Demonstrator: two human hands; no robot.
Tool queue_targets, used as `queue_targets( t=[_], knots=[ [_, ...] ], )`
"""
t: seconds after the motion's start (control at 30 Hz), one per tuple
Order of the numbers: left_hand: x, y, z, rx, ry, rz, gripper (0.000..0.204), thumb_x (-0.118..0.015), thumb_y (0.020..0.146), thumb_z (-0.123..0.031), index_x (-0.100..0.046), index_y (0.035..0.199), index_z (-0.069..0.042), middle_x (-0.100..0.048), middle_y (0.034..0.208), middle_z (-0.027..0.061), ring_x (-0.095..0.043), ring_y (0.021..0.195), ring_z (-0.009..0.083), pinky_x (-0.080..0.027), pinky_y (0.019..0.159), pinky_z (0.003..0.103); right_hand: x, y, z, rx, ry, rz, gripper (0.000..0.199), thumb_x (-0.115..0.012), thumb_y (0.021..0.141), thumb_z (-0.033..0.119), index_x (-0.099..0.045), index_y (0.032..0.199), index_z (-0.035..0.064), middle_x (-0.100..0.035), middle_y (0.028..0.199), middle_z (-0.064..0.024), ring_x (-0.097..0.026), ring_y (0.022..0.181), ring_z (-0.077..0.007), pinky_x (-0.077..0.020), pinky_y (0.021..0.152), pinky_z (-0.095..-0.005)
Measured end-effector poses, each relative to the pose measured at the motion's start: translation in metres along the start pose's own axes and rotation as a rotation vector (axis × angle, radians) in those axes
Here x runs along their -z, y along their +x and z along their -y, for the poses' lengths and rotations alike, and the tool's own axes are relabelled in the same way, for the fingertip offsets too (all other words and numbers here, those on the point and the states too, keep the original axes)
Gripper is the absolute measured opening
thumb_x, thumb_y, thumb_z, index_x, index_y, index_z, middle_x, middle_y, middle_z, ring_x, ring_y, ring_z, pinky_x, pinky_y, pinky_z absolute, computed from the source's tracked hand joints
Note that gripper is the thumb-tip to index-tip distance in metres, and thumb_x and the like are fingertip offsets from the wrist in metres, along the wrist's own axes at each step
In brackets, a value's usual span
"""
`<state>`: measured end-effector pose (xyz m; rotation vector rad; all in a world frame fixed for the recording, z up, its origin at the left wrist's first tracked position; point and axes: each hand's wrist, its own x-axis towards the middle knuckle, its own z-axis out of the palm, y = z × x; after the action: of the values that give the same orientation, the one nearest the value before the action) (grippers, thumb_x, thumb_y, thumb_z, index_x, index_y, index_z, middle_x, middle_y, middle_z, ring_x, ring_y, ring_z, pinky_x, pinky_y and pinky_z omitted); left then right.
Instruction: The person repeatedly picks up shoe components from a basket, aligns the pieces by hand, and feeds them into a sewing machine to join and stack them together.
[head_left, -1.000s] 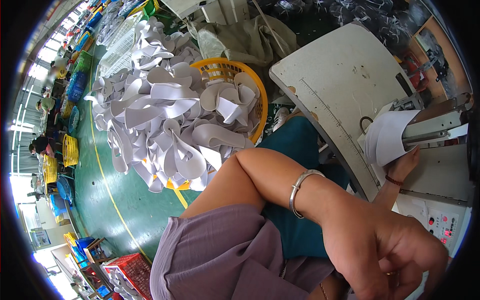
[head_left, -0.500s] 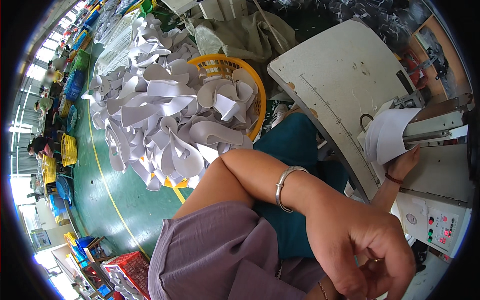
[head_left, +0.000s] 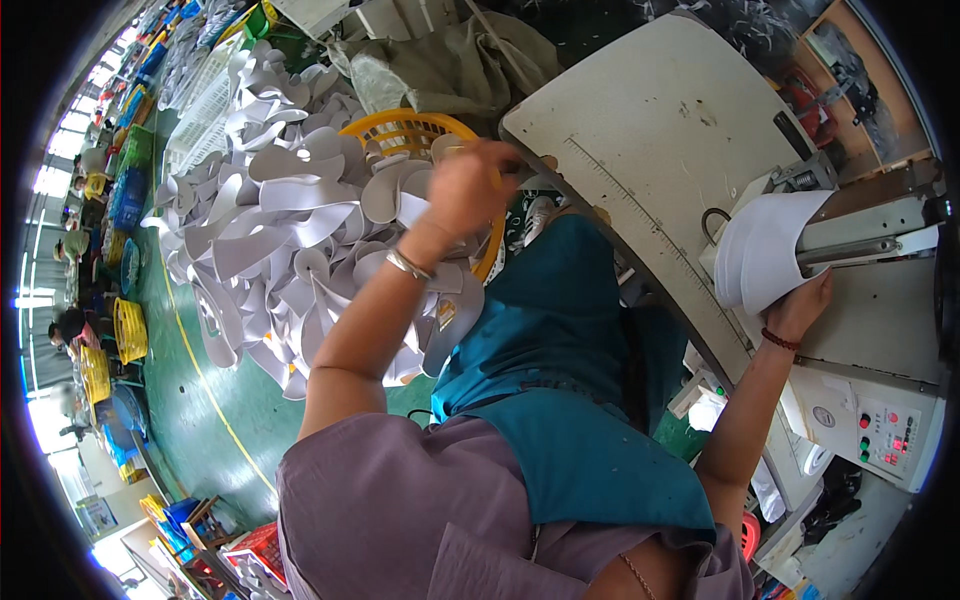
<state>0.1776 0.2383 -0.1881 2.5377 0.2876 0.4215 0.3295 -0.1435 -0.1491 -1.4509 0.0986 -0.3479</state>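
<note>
Above the yellow basket, my left hand (head_left: 472, 190) is raised, a silver bangle on its wrist. Its fingers are smeared by motion, so I cannot tell what they hold. Beneath it lies a large heap of curved white sheet pieces (head_left: 290, 195), one of them hanging at the heap's near edge below my wrist. My right hand (head_left: 800, 305), with a dark red beaded bracelet, grips the lower edge of several overlapping white pieces (head_left: 765, 250). These sit curled against the metal arm (head_left: 865, 245) of a machine on the right.
A yellow basket (head_left: 485, 255) supports part of the heap. The machine's pale tabletop (head_left: 660, 110) has a ruler scale along its edge. A control panel (head_left: 885, 435) with lit buttons is at lower right. Sacking (head_left: 440, 65) lies behind the basket; other people are at far left.
My left hand has swung from the lower right, in front of me, up and left to the basket. My right hand stays at the white pieces on the machine. The view has shifted slightly.
</note>
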Motion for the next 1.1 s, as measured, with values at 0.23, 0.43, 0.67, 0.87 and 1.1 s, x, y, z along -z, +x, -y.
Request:
queue_targets(
  t=[0.23,0.43,0.67,0.87,1.1],
  knots=[
    [-0.017,-0.021,0.088,0.215,0.662,0.431,0.06,-0.068,0.062,-0.031,-0.053,0.119,-0.015,-0.054,0.117,0.0115,-0.049,0.113,0.0259,-0.039,0.09,0.043,0.004,0.002,-0.004,0.014,0.021,0.032,0.038,-0.044,0.095,0.029,-0.049,0.116,-0.0019,-0.057,0.11,-0.0118,-0.058,0.094,-0.021,-0.0482,0.079,-0.032],
    [-0.02,-0.017,0.055,0.224,0.697,0.73,0.034,-0.067,0.063,-0.031,-0.067,0.089,-0.008,-0.066,0.09,0.0107,-0.064,0.088,0.0268,-0.047,0.074,0.039,0.008,0.013,-0.019,0.015,0.024,0.029,0.039,-0.047,0.094,0.03,-0.05,0.117,-0.0019,-0.058,0.11,-0.0115,-0.059,0.094,-0.0207,-0.049,0.079,-0.031],
    [-0.011,-0.044,0.04,0.101,0.781,0.636,0.013,-0.061,0.07,-0.014,-0.067,0.081,-0.009,-0.066,0.083,0.0097,-0.065,0.081,0.0261,-0.051,0.066,0.035,0.007,0.01,-0.013,0.05,0.029,0.047,0.033,-0.041,0.097,0.023,-0.055,0.108,-0.0036,-0.06,0.103,-0.0083,-0.057,0.092,-0.0146,-0.0446,0.08,-0.0261],
    [0.009,-0.049,0.021,0.04,0.553,0.385,0.017,-0.058,0.071,-0.01,-0.064,0.087,-0.008,-0.064,0.082,0.0118,-0.063,0.081,0.0268,-0.047,0.077,0.036,0.008,0.008,-0.014,0.067,0.053,0.054,0.032,-0.04,0.096,0.021,-0.054,0.11,-0.0048,-0.06,0.103,-0.0084,-0.056,0.092,-0.0148,-0.0436,0.081,-0.0262],
    [0.026,-0.059,0.04,-0.021,0.669,0.341,0.016,-0.063,0.069,-0.024,-0.066,0.073,-0.009,-0.061,0.068,0.0123,-0.06,0.072,0.0275,-0.036,0.091,0.04,0.006,0.003,-0.01,0.086,0.057,0.073,0.031,-0.042,0.096,0.02,-0.054,0.11,-0.0052,-0.06,0.103,-0.0077,-0.055,0.092,-0.0136,-0.0432,0.08,-0.0246]
  ],
)
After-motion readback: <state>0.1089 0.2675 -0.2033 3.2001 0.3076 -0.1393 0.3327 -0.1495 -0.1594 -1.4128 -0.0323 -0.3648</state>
